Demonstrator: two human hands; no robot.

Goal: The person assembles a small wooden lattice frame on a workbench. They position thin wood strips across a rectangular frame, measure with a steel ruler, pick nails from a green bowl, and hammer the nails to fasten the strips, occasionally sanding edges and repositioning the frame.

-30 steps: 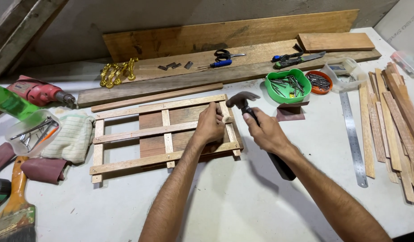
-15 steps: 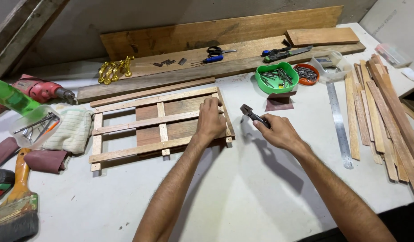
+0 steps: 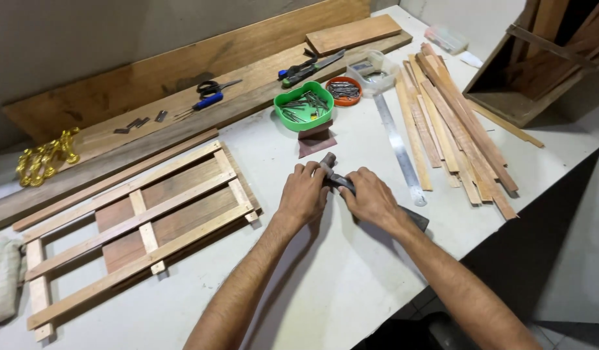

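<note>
My left hand [image 3: 304, 192] and my right hand [image 3: 371, 198] meet over the middle of the white table [image 3: 351, 291], both closed on a hammer [image 3: 328, 162]. The left hand's fingers wrap the hammer near its metal head, and the right hand grips the dark handle, whose end [image 3: 416, 220] sticks out past my right wrist. The hammer lies low, at or just above the tabletop. A slatted wooden frame [image 3: 137, 220] lies flat to the left, apart from both hands.
Behind the hands are a piece of sandpaper [image 3: 315, 141], a green bowl of nails [image 3: 304, 107], an orange lid of nails [image 3: 343, 91], a steel ruler [image 3: 396, 142] and a pile of wood strips [image 3: 452, 123]. Planks, scissors [image 3: 212, 87] and a yellow chain [image 3: 46, 155] line the back. The table's edge runs close on the right.
My left hand has left the wooden frame and come over to grip the hammer beside my right hand. The view has swung right, so the frame now lies further left.
</note>
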